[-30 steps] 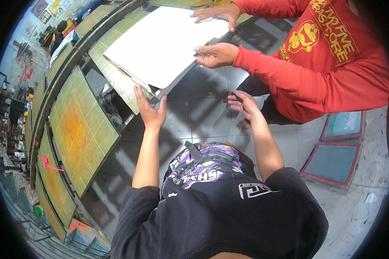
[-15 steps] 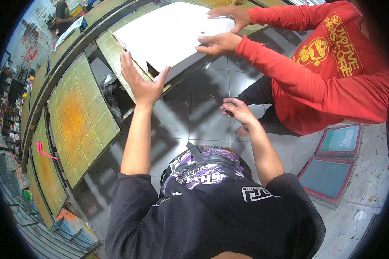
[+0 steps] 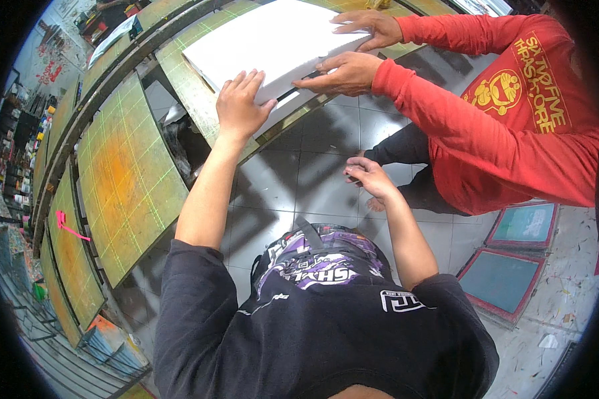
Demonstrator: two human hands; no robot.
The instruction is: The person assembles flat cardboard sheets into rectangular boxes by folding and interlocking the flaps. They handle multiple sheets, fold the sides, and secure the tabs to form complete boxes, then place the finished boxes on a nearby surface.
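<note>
A thick stack of white sheets (image 3: 266, 43) lies on a greenish printing board (image 3: 180, 63) at the far middle. My left hand (image 3: 243, 103) rests on the stack's near left corner, fingers spread flat over the top and thumb out along its near side. A co-worker in a red long-sleeved shirt (image 3: 479, 126) has both hands at the stack's right end, one hand (image 3: 369, 28) on the far side and the other (image 3: 346, 74) at the near edge. My right hand (image 3: 371, 178) hovers over the floor, away from the stack, fingers loosely bent with nothing visible in them.
More boards in a curved row, one with an orange stain (image 3: 116, 166), run along a metal rail on the left. A pink strip (image 3: 66, 226) lies on another board. Two framed screens (image 3: 502, 279) rest on the floor at the right, past the co-worker's legs (image 3: 412, 166).
My left hand has come down from beside the stack's left corner onto its top, moving right. The co-worker's near hand has shifted slightly along the edge. My right hand has hardly moved.
</note>
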